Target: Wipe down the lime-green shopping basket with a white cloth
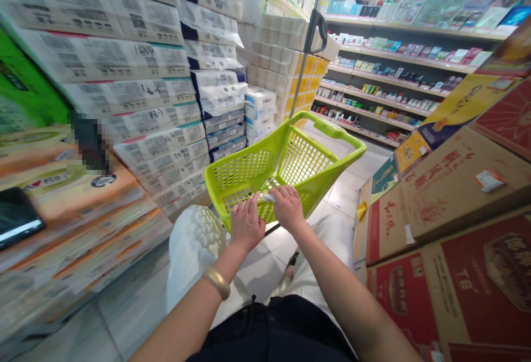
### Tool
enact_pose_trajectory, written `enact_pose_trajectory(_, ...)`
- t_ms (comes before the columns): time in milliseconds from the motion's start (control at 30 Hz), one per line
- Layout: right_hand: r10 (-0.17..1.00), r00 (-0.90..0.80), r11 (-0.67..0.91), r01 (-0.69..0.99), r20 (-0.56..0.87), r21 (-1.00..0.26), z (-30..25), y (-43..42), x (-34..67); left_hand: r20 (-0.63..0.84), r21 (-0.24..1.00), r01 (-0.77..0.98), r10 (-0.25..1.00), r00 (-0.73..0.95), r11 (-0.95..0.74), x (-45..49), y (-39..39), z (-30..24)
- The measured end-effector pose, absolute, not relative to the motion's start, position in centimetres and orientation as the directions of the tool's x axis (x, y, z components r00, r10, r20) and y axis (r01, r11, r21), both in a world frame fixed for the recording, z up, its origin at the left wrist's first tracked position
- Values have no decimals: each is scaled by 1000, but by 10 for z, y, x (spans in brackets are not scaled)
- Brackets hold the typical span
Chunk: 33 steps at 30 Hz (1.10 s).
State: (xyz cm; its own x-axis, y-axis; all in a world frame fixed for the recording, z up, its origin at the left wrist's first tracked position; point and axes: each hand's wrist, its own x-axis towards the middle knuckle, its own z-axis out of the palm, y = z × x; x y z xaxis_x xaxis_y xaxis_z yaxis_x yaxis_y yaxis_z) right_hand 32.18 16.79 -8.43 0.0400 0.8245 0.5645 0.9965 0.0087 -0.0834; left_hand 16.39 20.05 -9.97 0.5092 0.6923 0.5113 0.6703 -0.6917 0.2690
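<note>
A lime-green rolling shopping basket (243, 164) with perforated sides stands on the floor in front of my knees. Its long grey pull handle (317, 32) rises from the far end. Over the near rim, my left hand (248, 222) and my right hand (287, 205) are close together with fingers curled. A small crumpled white piece (269, 197), like paper or thin plastic, shows at my right fingertips. What my left fingers close on is hidden; they are close to the same white piece. Some small pale matter lies in the basket, too blurred to name.
Tall stacks of wrapped tissue packs (145, 60) rise on the left. A dark phone (19, 218) lies on orange packs beside a blurred-out object (89, 143). Cardboard cartons (448, 185) line the right side. Shelves of small boxes (394, 46) stand behind, past a tiled floor (342, 196).
</note>
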Motion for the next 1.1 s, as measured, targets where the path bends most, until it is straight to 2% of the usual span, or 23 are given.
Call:
enact_pose_trajectory(200, 785, 166, -116, 986, 597, -122, -77, 161, 363, 508, 287, 658, 693, 511, -696, 167, 197, -95)
enact_pose_trajectory(333, 741, 276, -198, 961, 612, -193, -86, 165, 339, 531, 296, 642, 680, 505, -708, 169, 198, -97)
enact_pose_trajectory(500, 790, 177, -82, 979, 587, -185, -95, 168, 292, 538, 295, 624, 666, 517, -723, 163, 200, -101)
enact_pose_trajectory(667, 810, 69, -6, 994, 582, -109, -87, 156, 315, 537, 294, 609, 654, 532, -737, 159, 201, -101)
enact_pose_trajectory(800, 751, 169, -105, 985, 639, -136, -82, 147, 352, 543, 300, 603, 652, 530, -740, 162, 200, -101)
enact_pose_trajectory(933, 688, 311, -216, 950, 655, -224, -87, 150, 343, 551, 299, 603, 650, 524, -740, 165, 200, -103)
enact_pose_trajectory(1000, 701, 326, -212, 944, 634, -252, -92, 155, 322, 552, 292, 606, 648, 525, -740, 164, 201, -103)
enact_pose_trajectory(1100, 741, 250, -132, 964, 623, -230, -96, 161, 292, 547, 275, 602, 637, 544, -750, 161, 205, -103)
